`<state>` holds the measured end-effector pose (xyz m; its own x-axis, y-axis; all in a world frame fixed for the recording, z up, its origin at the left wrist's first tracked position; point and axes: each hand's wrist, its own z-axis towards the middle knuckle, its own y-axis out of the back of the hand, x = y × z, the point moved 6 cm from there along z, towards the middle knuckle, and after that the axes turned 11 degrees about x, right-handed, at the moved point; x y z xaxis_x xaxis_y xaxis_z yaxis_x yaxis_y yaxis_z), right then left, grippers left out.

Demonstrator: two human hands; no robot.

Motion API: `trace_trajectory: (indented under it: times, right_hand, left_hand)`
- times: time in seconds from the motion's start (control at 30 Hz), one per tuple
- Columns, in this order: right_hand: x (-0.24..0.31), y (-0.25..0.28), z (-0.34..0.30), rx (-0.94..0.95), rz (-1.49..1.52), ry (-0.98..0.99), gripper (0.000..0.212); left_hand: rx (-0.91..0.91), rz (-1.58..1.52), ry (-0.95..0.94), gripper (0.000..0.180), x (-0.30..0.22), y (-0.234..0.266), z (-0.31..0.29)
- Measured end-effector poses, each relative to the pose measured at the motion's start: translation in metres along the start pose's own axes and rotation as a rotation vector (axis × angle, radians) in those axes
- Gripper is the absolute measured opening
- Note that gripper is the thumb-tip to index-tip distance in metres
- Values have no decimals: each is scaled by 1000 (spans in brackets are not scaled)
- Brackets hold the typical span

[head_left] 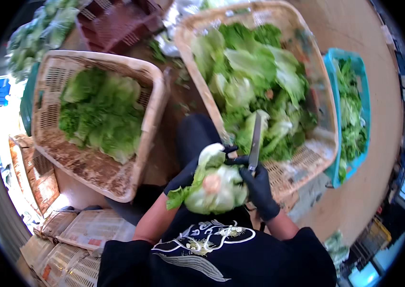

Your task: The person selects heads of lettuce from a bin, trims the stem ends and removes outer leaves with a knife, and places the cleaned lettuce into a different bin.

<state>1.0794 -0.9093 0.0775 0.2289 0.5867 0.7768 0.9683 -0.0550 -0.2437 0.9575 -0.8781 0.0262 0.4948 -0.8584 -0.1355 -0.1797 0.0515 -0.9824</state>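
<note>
A head of lettuce (pixel 221 191), its pale round cut stem facing up, sits close to my chest. My left hand (pixel 182 178), in a black glove, is wrapped round its far left side, and leaves partly hide the fingers. In my black-gloved right hand (pixel 261 190) is a knife (pixel 256 136), its blade pointing up and away over the crate on the right. The right fingers are closed round the handle just beside the lettuce; part of that grip reaches behind the leaves. Loose lettuce leaves (pixel 255 67) fill much of that large pale crate (pixel 327 107).
To the left, a tilted, dirt-stained pale crate (pixel 157 95) holds trimmed lettuce (pixel 102 112). A turquoise crate (pixel 367 110) of greens stands at the far right. Behind are a dark red crate (pixel 116 24) and bagged greens (pixel 40 38). Stacked crates (pixel 92 229) lie at lower left.
</note>
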Motion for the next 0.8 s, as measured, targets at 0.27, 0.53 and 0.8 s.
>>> trace_trajectory:
  times: [0.27,0.53,0.8]
  right_hand:
    - [15,60,-38,314,-757,311,48]
    - [29,59,-44,140,-750,505,55]
    - [86,79,-65,496,-1086,339,44]
  left_hand:
    - [-262,513,274,37,70,100,-4]
    - [46,371,229,54,64,18,31]
    - [-408,-108,338,11,68,-19,31]
